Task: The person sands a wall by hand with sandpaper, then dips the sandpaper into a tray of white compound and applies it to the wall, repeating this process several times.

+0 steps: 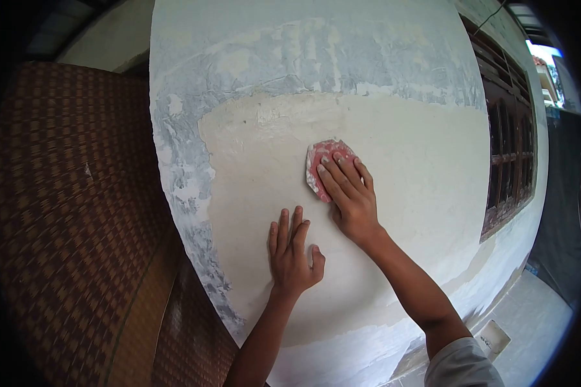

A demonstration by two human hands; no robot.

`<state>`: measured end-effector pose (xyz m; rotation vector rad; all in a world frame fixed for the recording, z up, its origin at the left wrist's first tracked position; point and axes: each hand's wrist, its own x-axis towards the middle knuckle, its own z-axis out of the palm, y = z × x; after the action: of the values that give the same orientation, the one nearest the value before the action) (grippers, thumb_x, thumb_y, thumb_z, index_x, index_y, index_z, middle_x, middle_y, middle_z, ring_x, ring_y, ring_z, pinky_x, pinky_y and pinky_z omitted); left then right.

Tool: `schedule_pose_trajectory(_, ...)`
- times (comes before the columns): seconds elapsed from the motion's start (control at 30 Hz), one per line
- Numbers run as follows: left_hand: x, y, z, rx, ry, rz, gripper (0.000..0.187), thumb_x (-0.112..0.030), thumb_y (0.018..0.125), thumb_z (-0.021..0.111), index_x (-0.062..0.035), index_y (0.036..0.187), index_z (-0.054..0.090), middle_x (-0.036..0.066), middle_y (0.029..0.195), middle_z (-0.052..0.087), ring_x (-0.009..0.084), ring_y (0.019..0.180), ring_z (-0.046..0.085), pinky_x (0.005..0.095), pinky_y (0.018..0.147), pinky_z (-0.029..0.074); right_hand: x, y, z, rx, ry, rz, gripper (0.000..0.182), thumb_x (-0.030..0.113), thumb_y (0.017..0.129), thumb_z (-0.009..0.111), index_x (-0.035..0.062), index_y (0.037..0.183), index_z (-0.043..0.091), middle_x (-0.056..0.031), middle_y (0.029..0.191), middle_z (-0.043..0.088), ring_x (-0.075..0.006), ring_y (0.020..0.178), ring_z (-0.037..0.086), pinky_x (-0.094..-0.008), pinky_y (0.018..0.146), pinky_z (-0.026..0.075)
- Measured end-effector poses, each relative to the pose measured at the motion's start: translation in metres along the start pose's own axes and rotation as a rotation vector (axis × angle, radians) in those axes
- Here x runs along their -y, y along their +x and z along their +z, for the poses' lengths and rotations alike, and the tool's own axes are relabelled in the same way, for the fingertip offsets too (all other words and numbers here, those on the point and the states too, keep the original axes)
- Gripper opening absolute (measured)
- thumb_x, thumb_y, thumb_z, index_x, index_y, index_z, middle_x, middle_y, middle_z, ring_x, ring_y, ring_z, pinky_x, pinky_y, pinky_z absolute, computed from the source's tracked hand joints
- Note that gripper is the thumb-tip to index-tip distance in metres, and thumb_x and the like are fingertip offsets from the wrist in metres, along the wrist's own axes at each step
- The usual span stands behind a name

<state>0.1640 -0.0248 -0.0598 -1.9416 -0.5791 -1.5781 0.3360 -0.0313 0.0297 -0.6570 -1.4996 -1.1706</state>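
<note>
My right hand [352, 200] presses a flat, angular red pad [313, 169] against the wall, fingers spread over its face. White plaster-like residue coats the pad's edges; its exact kind I cannot make out. Lower and to the left, my left hand [295, 255] is open, its fingers pointing up at the wall and nothing in it. Both hands are at a cream-coloured smooth patch [413, 174] on the wall. Around the patch's top and left side runs rougher grey-white wall surface [252, 58].
A woven brown panel [77, 193] stands left of the wall's corner. On the right are a dark wooden window with bars [510, 142] and a dark sheet [558, 200]. A small shallow tray-like object [492, 338] lies on the pale floor [536, 322] at lower right.
</note>
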Motion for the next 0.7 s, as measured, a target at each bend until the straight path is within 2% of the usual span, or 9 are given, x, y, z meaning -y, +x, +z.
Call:
schedule_pose_trajectory(0.1,-0.001,0.000,0.001,-0.008,0.008,0.001,0.057,-0.013,0.087,0.057,-0.0001,0.142,0.046,0.026,0.157,0.050,0.0458,0.151,0.038,0.0601,0.125,0.021,0.009,-0.019,-0.018,0.072,0.034,-0.034,0.063,-0.011,0.072,0.065,0.0065,0.133,0.070,-0.0099,0.138,0.068,-0.0282,0.137,0.058,-0.0509,0.120,0.035)
schedule_pose_trajectory(0.2,0.000,0.000,0.002,-0.012,0.013,0.000,0.057,-0.013,0.087,0.057,-0.0005,0.142,0.046,0.026,0.157,0.050,0.0456,0.151,0.038,0.0601,0.125,0.020,-0.004,0.040,-0.022,-0.111,-0.034,-0.036,0.060,-0.013,0.076,0.062,0.0060,0.133,0.069,-0.0100,0.137,0.068,-0.0284,0.136,0.059,-0.0506,0.119,0.036)
schedule_pose_trajectory(0.33,0.001,-0.001,0.003,-0.015,0.009,0.001,0.056,-0.013,0.088,0.057,-0.0008,0.142,0.047,0.025,0.157,0.050,0.0454,0.151,0.038,0.0601,0.125,0.021,-0.032,0.088,0.010,-0.127,-0.036,-0.072,0.065,-0.014,0.075,0.061,0.0054,0.137,0.065,-0.0105,0.142,0.065,-0.0303,0.137,0.057,-0.0508,0.119,0.036)
schedule_pose_trajectory(0.47,0.002,-0.001,0.003,-0.008,0.003,0.008,0.055,-0.013,0.089,0.056,-0.0005,0.141,0.047,0.026,0.157,0.050,0.0455,0.151,0.038,0.0602,0.125,0.021,-0.005,0.019,-0.002,0.021,-0.018,0.011,0.062,-0.011,0.075,0.063,0.0049,0.135,0.067,-0.0104,0.141,0.066,-0.0290,0.139,0.056,-0.0510,0.121,0.035)
schedule_pose_trajectory(0.57,0.001,-0.001,0.002,-0.014,0.004,0.010,0.054,-0.013,0.089,0.056,-0.0005,0.141,0.047,0.026,0.157,0.050,0.0455,0.151,0.038,0.0603,0.124,0.021,0.013,-0.026,-0.021,0.086,0.037,-0.018,0.063,-0.011,0.075,0.064,0.0065,0.135,0.069,-0.0098,0.140,0.067,-0.0279,0.140,0.056,-0.0508,0.121,0.034)
schedule_pose_trajectory(0.7,0.000,0.001,0.001,-0.015,0.027,0.016,0.053,-0.012,0.089,0.055,-0.0005,0.141,0.047,0.026,0.156,0.050,0.0454,0.151,0.038,0.0605,0.124,0.022,-0.001,0.043,-0.024,-0.096,-0.004,-0.030,0.060,-0.012,0.076,0.062,0.0052,0.133,0.068,-0.0107,0.139,0.067,-0.0294,0.136,0.059,-0.0505,0.119,0.036)
